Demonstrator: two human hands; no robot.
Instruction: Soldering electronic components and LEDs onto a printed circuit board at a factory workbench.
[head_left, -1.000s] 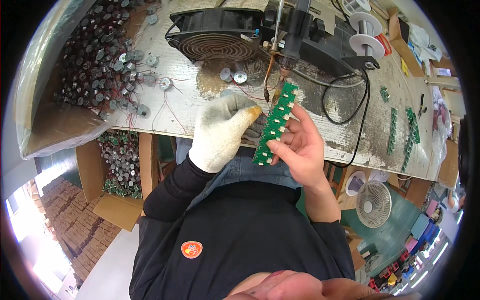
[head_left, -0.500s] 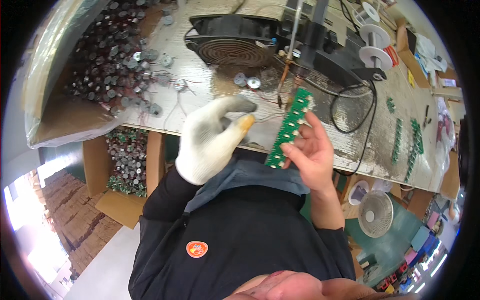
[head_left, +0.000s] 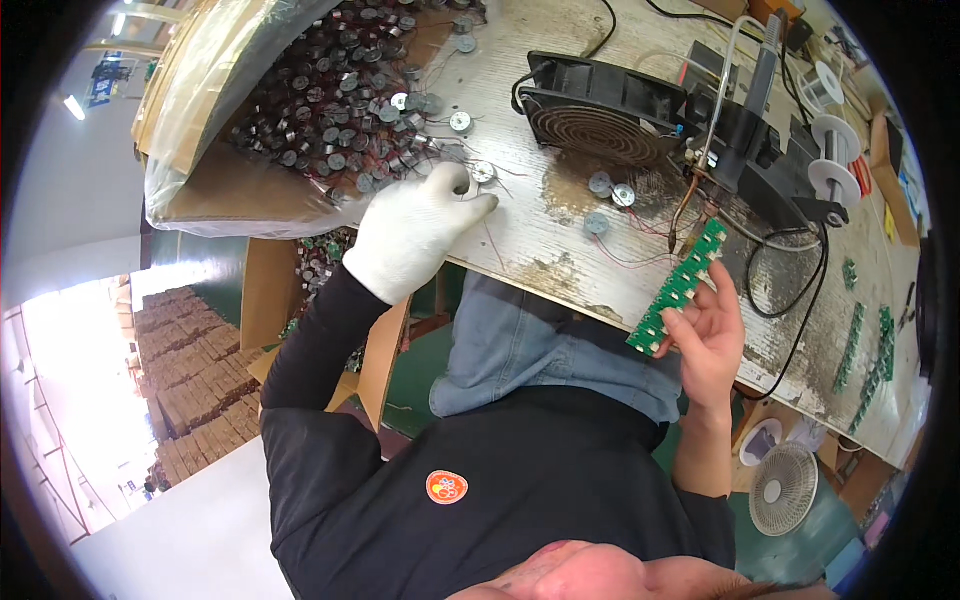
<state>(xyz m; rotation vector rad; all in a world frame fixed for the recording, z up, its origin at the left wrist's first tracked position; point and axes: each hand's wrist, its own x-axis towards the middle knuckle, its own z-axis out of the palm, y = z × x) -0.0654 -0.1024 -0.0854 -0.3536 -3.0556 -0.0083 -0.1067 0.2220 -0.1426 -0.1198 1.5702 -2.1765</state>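
Observation:
My right hand [head_left: 712, 335], bare, grips a long green circuit board strip [head_left: 682, 290] by its lower part, thumb on top. The strip slants up toward the tip of the soldering iron [head_left: 684, 215]. My left hand [head_left: 412, 232], in a white glove with greyish fingertips, reaches over the table beside the motor pile. Its thumb and forefinger are bent with a gap between them, close to a small round motor [head_left: 484, 172] with thin wires. Nothing shows in their grasp. Another motor [head_left: 596, 223] lies between my hands, its red wires running toward the strip.
A heap of small motors [head_left: 340, 130] fills a plastic-lined box at the left. A black fan [head_left: 600, 115] stands at the back beside the soldering stand, with two motors [head_left: 612, 189] before it. White wire spools [head_left: 835, 160] and more green strips [head_left: 868, 365] are at the right.
My left hand has moved left from beside the strip to the motor pile. A motor with red wires now shows where that hand was. The whole view has shifted; my right hand still holds the strip.

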